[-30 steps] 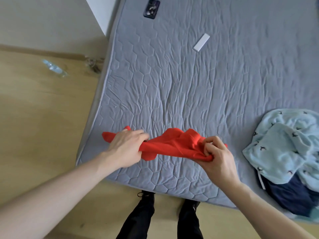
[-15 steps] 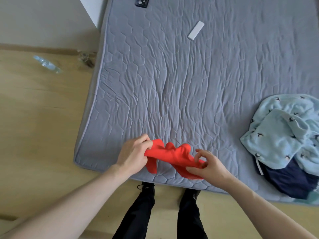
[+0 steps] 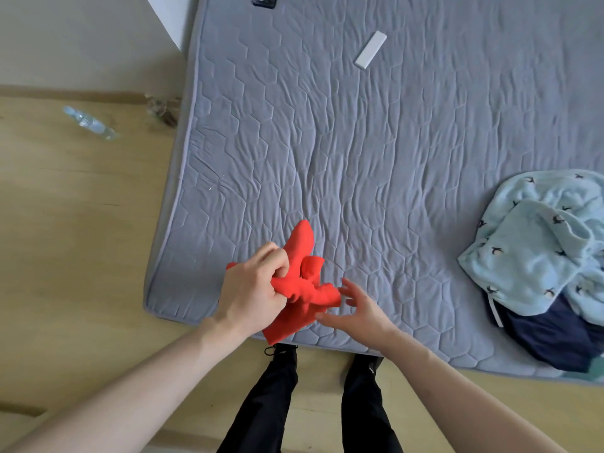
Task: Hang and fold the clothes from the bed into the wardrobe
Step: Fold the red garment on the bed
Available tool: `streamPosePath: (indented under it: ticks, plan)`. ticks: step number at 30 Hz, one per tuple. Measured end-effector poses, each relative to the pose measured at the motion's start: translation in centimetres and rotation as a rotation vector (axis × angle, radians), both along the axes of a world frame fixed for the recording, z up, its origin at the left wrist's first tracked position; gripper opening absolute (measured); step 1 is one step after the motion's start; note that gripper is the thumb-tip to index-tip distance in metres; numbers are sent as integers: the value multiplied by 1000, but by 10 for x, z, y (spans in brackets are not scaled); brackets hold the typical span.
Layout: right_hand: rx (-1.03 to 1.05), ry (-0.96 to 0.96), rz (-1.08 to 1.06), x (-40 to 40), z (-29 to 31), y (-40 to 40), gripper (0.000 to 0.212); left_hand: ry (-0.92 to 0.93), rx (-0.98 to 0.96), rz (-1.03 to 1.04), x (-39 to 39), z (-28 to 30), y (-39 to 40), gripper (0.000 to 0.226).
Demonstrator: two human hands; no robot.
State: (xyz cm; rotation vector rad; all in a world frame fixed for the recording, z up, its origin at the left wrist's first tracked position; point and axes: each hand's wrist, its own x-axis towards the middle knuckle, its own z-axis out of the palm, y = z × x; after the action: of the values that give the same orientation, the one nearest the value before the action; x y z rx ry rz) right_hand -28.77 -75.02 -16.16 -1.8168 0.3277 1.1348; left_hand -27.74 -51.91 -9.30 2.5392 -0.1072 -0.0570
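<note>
Left hand (image 3: pixel 251 294) clenched around bunched red garment (image 3: pixel 302 282), grip tight, fingers curled into the fabric near its middle. Garment held just above the near edge of the bed (image 3: pixel 359 165), one end poking up and away past the knuckles, another flap hanging down below the wrist toward the mattress edge. Right hand (image 3: pixel 358 310) released, fingers spread and relaxed, fingertips just beside the garment's right end; contact cannot be told. Grey quilted mattress cover, hexagon stitching, wrinkled. Pile of remaining clothes at the right side of the bed: light blue garment with small bird print (image 3: pixel 539 246) on top, dark navy garment (image 3: pixel 555 338) underneath, well apart from the hands. White flat rectangular object (image 3: pixel 371 53) lying far up the bed; dark phone (image 3: pixel 264 0) at the top edge, partly cut off. Clear plastic bottle (image 3: pixel 90 123) lying on its side on the wooden floor (image 3: pixel 72 240), left of the bed. Black trousers and dark shoes visible below, standing at the bed's near edge.
</note>
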Motion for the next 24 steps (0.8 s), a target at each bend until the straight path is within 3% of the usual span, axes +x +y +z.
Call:
streamPosePath:
  ticks: [2, 5, 8, 10, 13, 17, 19, 22, 24]
  plan:
    - [29, -41, 23, 2, -5, 13, 66, -15, -20, 56, 9, 7, 2, 29]
    - [37, -220, -161, 11, 6, 26, 9, 37, -7, 162, 25, 15, 10, 35]
    - [6, -446, -470, 36, 31, 11, 21, 73, 132, 200, 45, 11, 32, 39]
    - [20, -565, -523, 54, 55, -4, 20, 38, 235, 118, 54, 1, 49, 31]
    - [89, -677, -403, 80, 92, -12, 17, 97, 380, -12, 60, -13, 56, 17]
    - [59, -781, -202, 108, 126, -18, 29, 387, 454, -45, 66, -23, 54, 39]
    - [3, -841, -138, 114, 134, -23, 39, 638, 259, -18, 72, -24, 58, 48]
    - [0, -823, -68, 109, 140, -28, 40, 1040, -348, 55, 72, -24, 54, 56]
    - [5, -785, -49, 100, 140, -30, 42, 1083, -405, 80, 63, -30, 49, 61]
